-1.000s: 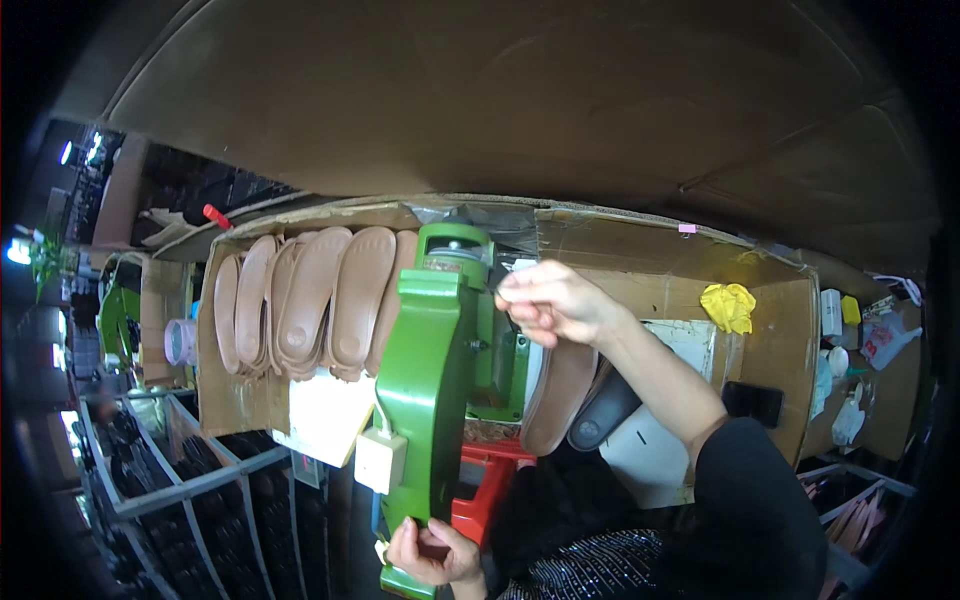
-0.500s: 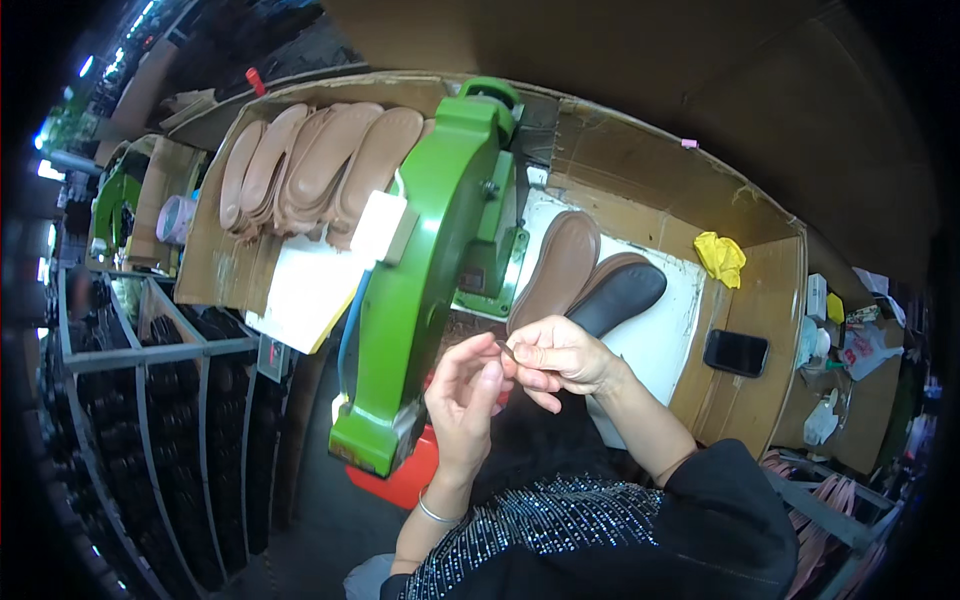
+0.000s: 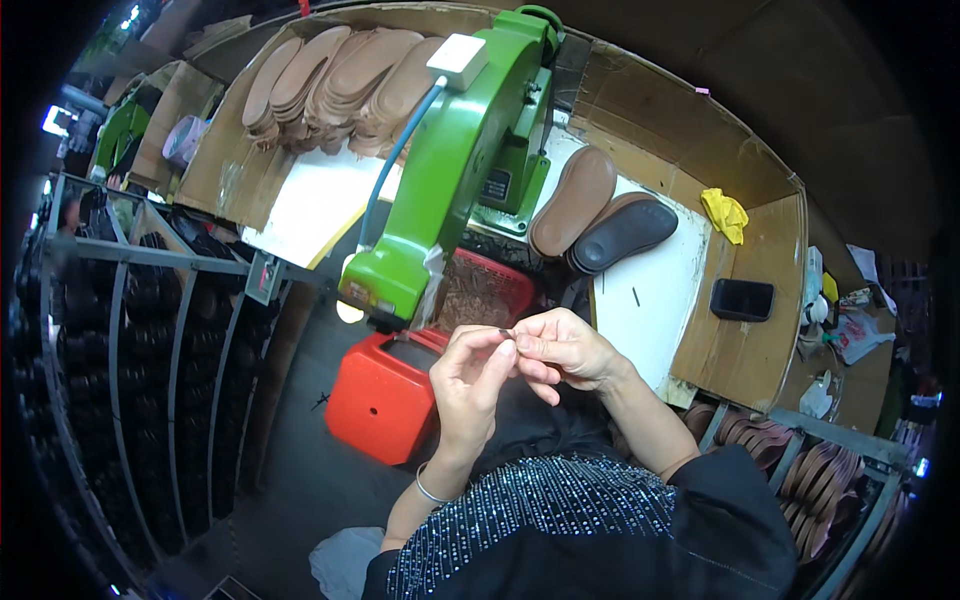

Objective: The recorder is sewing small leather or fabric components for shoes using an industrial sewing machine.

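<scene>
My left hand (image 3: 469,378) and my right hand (image 3: 568,350) meet in front of my chest, fingertips pinched together. Between them is a small dark brown scrap (image 3: 505,333), most of it covered by the fingers. I cannot tell what the scrap is. Beyond the hands, a brown shoe sole (image 3: 575,200) and a dark sole (image 3: 628,232) rest side by side on the white board (image 3: 655,315). To the left of my hands stands a green machine (image 3: 440,180) with a curved arm.
Stacks of brown soles (image 3: 350,80) lie at the back left. A red stool (image 3: 375,400) and a red bin of scraps (image 3: 490,290) stand below the machine. A phone (image 3: 742,299) and a yellow cloth (image 3: 724,215) lie at the right, inside the cardboard surround (image 3: 745,365).
The view has tipped downward, so the bench and machine sit higher and the red stool and bin show more. My hands stay together, still pinching the small scrap.
</scene>
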Available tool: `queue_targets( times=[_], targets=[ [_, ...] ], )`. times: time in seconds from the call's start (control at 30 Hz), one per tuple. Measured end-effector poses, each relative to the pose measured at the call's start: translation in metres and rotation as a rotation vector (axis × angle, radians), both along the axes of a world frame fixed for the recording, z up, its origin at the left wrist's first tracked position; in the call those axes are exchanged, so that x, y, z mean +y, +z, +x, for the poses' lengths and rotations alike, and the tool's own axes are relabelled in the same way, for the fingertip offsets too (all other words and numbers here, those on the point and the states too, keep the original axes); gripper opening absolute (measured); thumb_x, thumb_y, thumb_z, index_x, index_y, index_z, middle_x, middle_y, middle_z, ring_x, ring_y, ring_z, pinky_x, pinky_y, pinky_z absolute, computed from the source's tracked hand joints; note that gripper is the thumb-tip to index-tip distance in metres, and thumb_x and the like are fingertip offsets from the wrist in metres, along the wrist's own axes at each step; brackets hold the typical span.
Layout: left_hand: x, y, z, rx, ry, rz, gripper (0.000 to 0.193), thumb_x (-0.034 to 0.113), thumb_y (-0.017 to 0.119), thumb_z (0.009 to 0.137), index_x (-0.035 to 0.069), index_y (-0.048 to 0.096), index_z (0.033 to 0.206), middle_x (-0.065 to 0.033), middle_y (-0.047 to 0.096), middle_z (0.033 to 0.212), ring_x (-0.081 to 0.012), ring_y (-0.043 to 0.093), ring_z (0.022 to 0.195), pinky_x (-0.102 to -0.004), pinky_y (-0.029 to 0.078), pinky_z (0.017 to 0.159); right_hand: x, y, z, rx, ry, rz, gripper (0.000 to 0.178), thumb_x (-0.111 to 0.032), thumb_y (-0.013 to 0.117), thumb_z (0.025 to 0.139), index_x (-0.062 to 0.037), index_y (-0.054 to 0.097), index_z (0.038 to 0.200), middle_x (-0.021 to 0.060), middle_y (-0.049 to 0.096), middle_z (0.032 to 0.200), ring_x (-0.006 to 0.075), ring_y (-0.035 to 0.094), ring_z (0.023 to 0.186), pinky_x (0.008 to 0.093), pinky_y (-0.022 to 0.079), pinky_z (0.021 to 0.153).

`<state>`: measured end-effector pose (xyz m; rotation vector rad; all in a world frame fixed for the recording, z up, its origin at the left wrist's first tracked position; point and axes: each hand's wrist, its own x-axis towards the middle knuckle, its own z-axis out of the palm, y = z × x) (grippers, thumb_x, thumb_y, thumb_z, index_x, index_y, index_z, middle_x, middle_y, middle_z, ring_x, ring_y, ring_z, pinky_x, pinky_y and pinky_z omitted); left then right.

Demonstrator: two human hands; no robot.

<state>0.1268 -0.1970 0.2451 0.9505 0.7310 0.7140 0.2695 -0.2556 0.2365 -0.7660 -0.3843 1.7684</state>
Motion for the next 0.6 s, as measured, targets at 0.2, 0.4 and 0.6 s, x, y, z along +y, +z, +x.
queue_targets(
  times=[0.2,0.4,0.6],
  targets=[
    [-0.017,-0.009,-0.024,-0.008,0.017,0.022,0.009,-0.003,0.058,0.081,-0.003,0.058,0.09,-0.0066,0.054,0.093,-0.0121,0.056,0.085,-0.0229,0.048,0.07,-0.018,-0.009,-0.026,0.013,-0.005,-0.022,0.027,-0.023,0.051,0.092,0.0014,0.055,0.081,0.0016,0.05,0.055,0.009,0.048,0.041,0.0205,0.042,0.039],
    [-0.029,-0.01,-0.032,0.014,0.042,0.003,0.006,-0.004,0.055,0.082,-0.002,0.057,0.087,-0.0058,0.057,0.089,-0.011,0.056,0.079,-0.0227,0.044,0.073,-0.029,-0.011,-0.037,0.014,-0.002,-0.04,0.028,-0.024,0.051,0.091,0.0013,0.054,0.08,0.0014,0.049,0.055,0.0089,0.048,0.041,0.0203,0.043,0.04],
    [-0.035,-0.013,-0.04,0.031,0.031,-0.018,0.005,-0.004,0.055,0.082,-0.003,0.056,0.087,-0.0059,0.056,0.09,-0.0112,0.056,0.08,-0.0227,0.045,0.072,-0.034,-0.011,-0.042,0.01,0.007,-0.052,0.028,-0.023,0.051,0.091,0.0014,0.054,0.079,0.0018,0.05,0.056,0.0088,0.048,0.042,0.0206,0.044,0.04]
  ],
)
